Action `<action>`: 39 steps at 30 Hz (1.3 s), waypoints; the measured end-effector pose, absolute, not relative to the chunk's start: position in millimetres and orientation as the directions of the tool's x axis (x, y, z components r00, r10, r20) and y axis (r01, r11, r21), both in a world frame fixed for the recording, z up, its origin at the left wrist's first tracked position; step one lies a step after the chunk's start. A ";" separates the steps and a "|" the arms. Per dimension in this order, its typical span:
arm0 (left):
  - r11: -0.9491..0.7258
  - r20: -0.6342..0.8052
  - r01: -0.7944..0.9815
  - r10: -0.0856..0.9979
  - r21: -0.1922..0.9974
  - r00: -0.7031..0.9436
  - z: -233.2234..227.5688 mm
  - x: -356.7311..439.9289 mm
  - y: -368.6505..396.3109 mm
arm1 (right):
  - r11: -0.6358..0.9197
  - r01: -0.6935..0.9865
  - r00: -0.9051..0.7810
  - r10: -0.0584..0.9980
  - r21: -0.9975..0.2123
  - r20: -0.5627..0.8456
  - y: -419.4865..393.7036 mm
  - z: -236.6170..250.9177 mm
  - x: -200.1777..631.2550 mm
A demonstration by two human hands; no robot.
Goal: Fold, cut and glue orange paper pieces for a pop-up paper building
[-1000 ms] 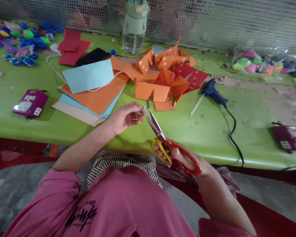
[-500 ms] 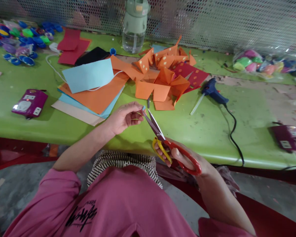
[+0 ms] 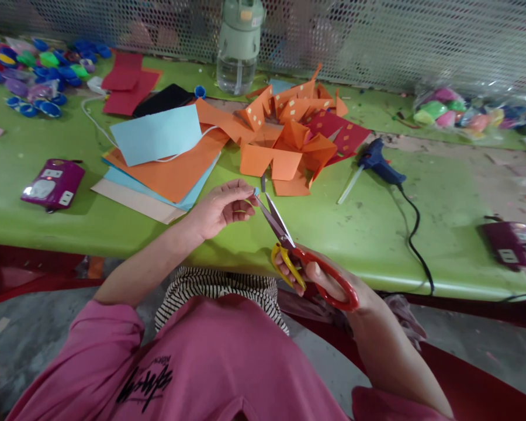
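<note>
My left hand [image 3: 228,206] pinches a tiny light-blue piece [image 3: 256,191], probably paper, between thumb and forefinger above the table's front part. My right hand [image 3: 315,275] is closed on scissors [image 3: 284,237] with one red and one yellow handle. Their blades stand apart, the tips close to the blue piece; whether they touch it I cannot tell. Just beyond the tips lie cut and folded orange papers [image 3: 269,161], some with pale yellow squares. Left of these, a light-blue sheet [image 3: 158,135] rests on a stack of orange, blue and pale paper.
A blue glue gun [image 3: 381,164] with its cord lies to the right. Purple power boxes [image 3: 55,182] sit at both sides. A water bottle [image 3: 239,49] stands at the back by a perforated metal panel [image 3: 377,41]. Small colourful plastic pieces [image 3: 44,73] lie at the far left.
The scissors' blades have shifted very slightly to the right at their tips. The blue piece is turned a little in my left fingers. Otherwise both hands stay in place.
</note>
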State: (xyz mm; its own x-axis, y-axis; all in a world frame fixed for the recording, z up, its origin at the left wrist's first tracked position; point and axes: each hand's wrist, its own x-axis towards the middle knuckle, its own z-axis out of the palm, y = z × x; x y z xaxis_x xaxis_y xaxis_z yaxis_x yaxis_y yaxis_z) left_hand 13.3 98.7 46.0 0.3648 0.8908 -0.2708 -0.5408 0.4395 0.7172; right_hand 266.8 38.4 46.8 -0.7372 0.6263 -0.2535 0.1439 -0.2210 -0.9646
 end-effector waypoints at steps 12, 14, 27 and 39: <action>0.385 -0.201 -0.524 0.905 0.760 0.374 46.8 14.1 97.1 | -0.236 0.136 -0.730 0.633 -0.962 -0.258 34.3 47.5 266.5; 0.380 -0.199 -0.515 0.907 0.769 0.372 47.3 13.7 96.7 | -0.217 0.140 -0.739 0.626 -0.966 -0.248 34.5 48.7 265.4; 0.363 -0.184 -0.485 0.908 0.796 0.376 48.1 12.3 96.2 | -0.260 0.135 -0.761 0.591 -0.956 -0.269 34.0 47.4 266.3; 0.381 -0.167 -0.481 0.888 0.789 0.429 50.3 11.0 93.2 | -0.293 0.069 -0.779 0.582 -0.954 -0.235 32.6 42.0 270.6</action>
